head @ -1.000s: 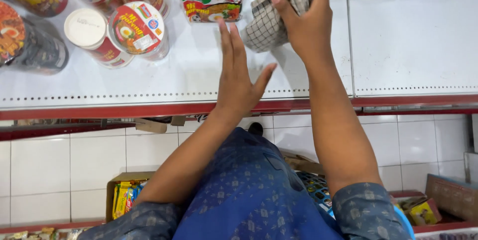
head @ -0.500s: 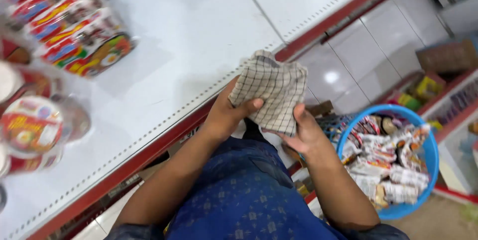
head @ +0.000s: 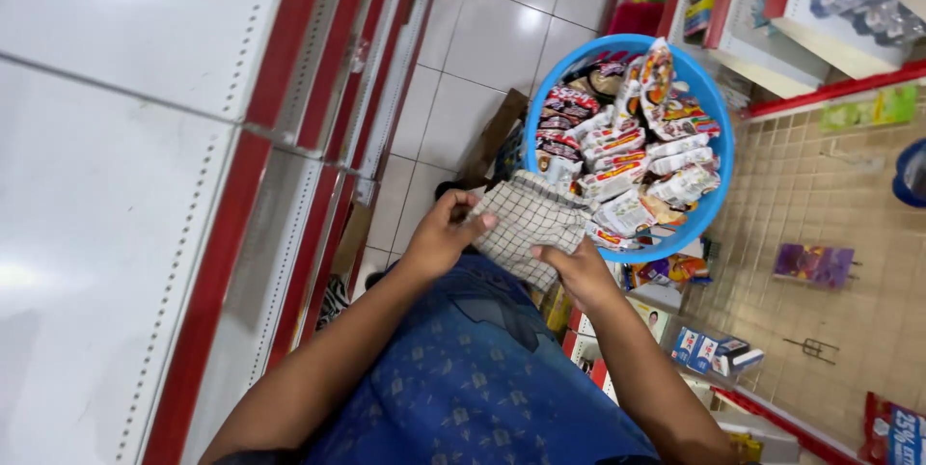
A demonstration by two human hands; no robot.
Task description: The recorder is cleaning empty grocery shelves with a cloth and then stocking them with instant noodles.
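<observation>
A checked white cloth [head: 526, 224] is stretched between both hands in front of my blue patterned shirt [head: 463, 369]. My left hand [head: 444, 232] grips its left edge with the thumb on top. My right hand [head: 579, 270] pinches its lower right corner. Just beyond the cloth stands a round blue basket [head: 719, 137] heaped with several snack and noodle packets [head: 627, 147]. The cloth's far edge overlaps the basket's near rim.
A white shelf board with red edging [head: 145, 137] runs along the left. A white tiled floor [head: 482, 31] lies beyond. A beige pegboard wall [head: 820, 195] with a purple packet [head: 813, 264] and more stocked shelves [head: 830, 2] are at right.
My view has swung from the white shelf toward the aisle and blue basket. The cloth came down from the shelf, and now both hands hold it low near my body.
</observation>
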